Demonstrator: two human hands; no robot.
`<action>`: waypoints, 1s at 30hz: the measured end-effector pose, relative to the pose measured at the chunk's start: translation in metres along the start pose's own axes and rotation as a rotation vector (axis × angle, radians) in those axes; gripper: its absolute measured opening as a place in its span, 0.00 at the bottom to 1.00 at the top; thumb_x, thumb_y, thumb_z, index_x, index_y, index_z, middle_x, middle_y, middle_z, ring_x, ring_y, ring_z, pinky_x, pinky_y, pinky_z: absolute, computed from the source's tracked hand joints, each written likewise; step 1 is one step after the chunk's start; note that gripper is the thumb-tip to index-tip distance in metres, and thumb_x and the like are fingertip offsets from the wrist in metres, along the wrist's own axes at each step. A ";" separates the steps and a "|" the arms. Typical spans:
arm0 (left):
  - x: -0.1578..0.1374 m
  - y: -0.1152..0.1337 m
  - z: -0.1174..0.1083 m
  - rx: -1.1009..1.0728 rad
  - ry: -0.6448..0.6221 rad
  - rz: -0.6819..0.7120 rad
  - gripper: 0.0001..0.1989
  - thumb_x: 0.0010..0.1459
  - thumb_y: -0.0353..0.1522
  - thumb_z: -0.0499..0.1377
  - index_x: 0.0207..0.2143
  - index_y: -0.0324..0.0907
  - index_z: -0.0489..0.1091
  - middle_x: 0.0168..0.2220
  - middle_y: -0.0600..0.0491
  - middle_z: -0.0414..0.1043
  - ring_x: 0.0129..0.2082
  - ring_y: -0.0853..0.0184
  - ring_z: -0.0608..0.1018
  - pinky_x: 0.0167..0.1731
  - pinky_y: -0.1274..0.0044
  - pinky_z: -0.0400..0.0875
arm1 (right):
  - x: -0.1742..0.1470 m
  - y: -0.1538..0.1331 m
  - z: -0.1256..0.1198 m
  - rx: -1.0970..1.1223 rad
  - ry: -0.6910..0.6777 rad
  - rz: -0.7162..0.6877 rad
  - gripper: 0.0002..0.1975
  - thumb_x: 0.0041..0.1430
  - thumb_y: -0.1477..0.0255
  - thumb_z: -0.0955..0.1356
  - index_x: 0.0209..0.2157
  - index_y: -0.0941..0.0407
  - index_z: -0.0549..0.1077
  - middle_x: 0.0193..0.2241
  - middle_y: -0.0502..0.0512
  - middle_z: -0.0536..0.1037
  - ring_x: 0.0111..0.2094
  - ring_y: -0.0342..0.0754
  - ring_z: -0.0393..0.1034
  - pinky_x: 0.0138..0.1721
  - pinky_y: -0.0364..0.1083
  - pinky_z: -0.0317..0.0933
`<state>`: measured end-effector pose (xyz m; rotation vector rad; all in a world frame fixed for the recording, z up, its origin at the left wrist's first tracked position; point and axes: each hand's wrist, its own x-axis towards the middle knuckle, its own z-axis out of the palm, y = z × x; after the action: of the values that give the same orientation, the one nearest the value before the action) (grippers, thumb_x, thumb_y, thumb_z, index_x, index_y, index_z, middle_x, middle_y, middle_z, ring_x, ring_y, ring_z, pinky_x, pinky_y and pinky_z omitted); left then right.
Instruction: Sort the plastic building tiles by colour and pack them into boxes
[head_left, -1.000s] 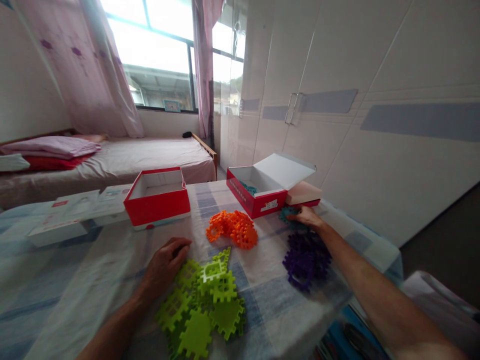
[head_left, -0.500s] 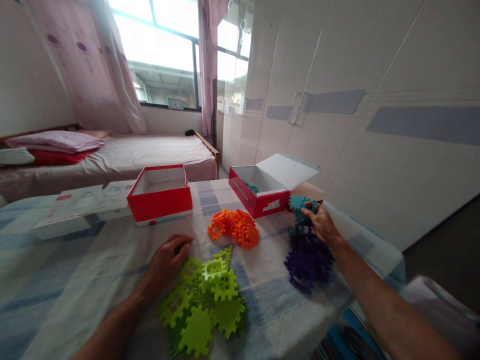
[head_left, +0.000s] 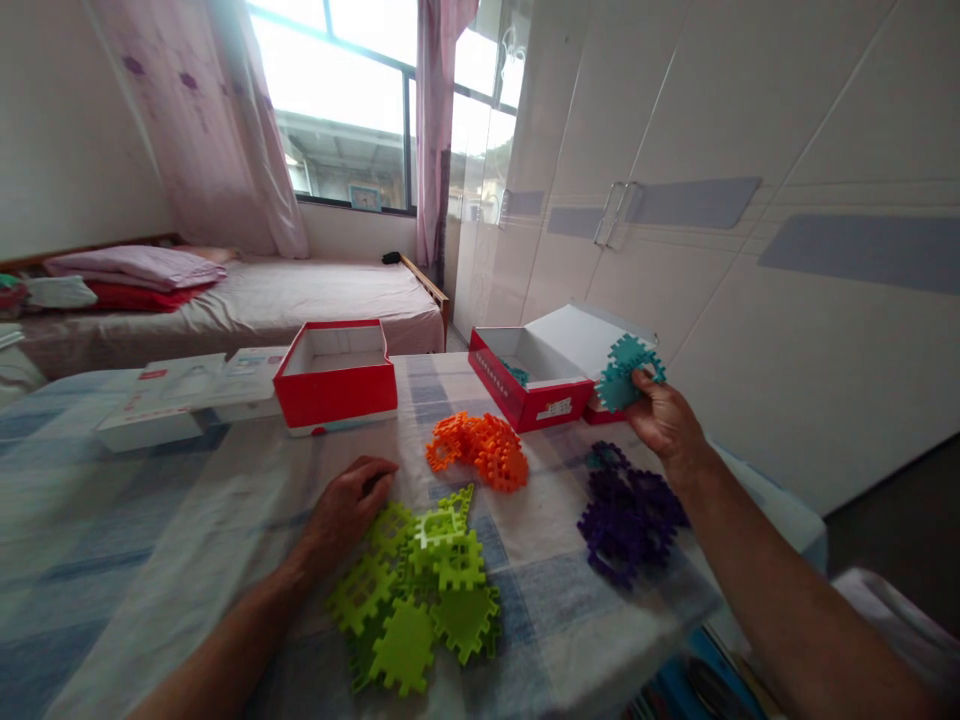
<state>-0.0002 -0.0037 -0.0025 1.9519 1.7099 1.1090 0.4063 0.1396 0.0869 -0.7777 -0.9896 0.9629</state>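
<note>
My right hand (head_left: 664,415) is raised off the table, closed on teal toothed plastic building pieces (head_left: 621,368), just right of a red box with its white lid open (head_left: 534,408). More teal pieces (head_left: 517,372) lie inside that box. Below my right hand sits a heap of dark purple pieces (head_left: 630,520). My left hand (head_left: 358,497) rests on the cloth with its fingers curled in, and nothing shows in it. Beside it is a pile of lime green pieces (head_left: 412,600), and an orange pile (head_left: 480,450) lies farther ahead.
A second red box (head_left: 337,395), without a lid, stands at the back of the table, left of the orange pile. White box lids (head_left: 176,385) lie to its left. A checked cloth (head_left: 225,520) covers the table. Beyond are a bed (head_left: 315,295) and white wardrobes (head_left: 690,110).
My right hand has lifted the teal pieces up from beside the purple heap, toward the lidded box's right side. My left hand stays in place on the cloth. The view has shifted slightly left.
</note>
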 end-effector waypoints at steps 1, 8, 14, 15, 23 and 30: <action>0.000 0.000 0.000 0.002 0.001 0.001 0.16 0.56 0.38 0.50 0.38 0.40 0.73 0.39 0.49 0.74 0.38 0.63 0.76 0.40 0.74 0.69 | 0.008 0.000 0.011 -0.002 -0.007 -0.005 0.10 0.42 0.69 0.72 0.26 0.53 0.68 0.28 0.49 0.75 0.36 0.49 0.71 0.41 0.53 0.68; 0.000 -0.002 0.000 0.011 -0.010 0.003 0.17 0.56 0.39 0.49 0.38 0.40 0.73 0.39 0.49 0.74 0.38 0.63 0.76 0.41 0.74 0.70 | 0.048 0.016 0.103 -0.381 0.037 -0.032 0.12 0.45 0.67 0.71 0.32 0.56 0.70 0.34 0.55 0.75 0.40 0.53 0.70 0.44 0.57 0.65; 0.000 -0.003 0.000 0.015 -0.013 0.000 0.17 0.56 0.39 0.49 0.38 0.39 0.73 0.40 0.48 0.74 0.39 0.62 0.75 0.42 0.73 0.69 | 0.006 0.008 0.065 -0.611 0.027 -0.227 0.25 0.49 0.61 0.69 0.48 0.56 0.67 0.49 0.60 0.70 0.51 0.52 0.63 0.54 0.55 0.55; 0.001 -0.003 0.001 0.016 -0.012 -0.001 0.17 0.56 0.38 0.49 0.38 0.39 0.73 0.40 0.48 0.74 0.39 0.62 0.75 0.42 0.73 0.69 | -0.007 0.005 0.046 -0.713 -0.019 -0.262 0.23 0.52 0.58 0.66 0.47 0.56 0.68 0.49 0.59 0.71 0.51 0.52 0.64 0.54 0.55 0.55; 0.002 -0.006 0.002 0.025 0.002 0.026 0.17 0.55 0.39 0.49 0.38 0.40 0.73 0.40 0.49 0.74 0.39 0.62 0.76 0.42 0.73 0.69 | -0.084 0.014 -0.096 -1.331 0.008 0.025 0.27 0.60 0.58 0.54 0.50 0.61 0.69 0.52 0.65 0.70 0.55 0.55 0.62 0.57 0.53 0.53; 0.002 -0.007 0.002 0.045 -0.017 0.021 0.18 0.55 0.40 0.49 0.38 0.39 0.73 0.40 0.48 0.74 0.38 0.62 0.76 0.41 0.73 0.69 | -0.079 0.023 -0.074 -1.418 -0.110 0.042 0.27 0.57 0.59 0.61 0.52 0.60 0.68 0.53 0.64 0.69 0.55 0.55 0.63 0.55 0.51 0.55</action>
<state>-0.0042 0.0002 -0.0079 2.0048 1.7241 1.0662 0.4502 0.0677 0.0145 -1.9054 -1.7400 0.1867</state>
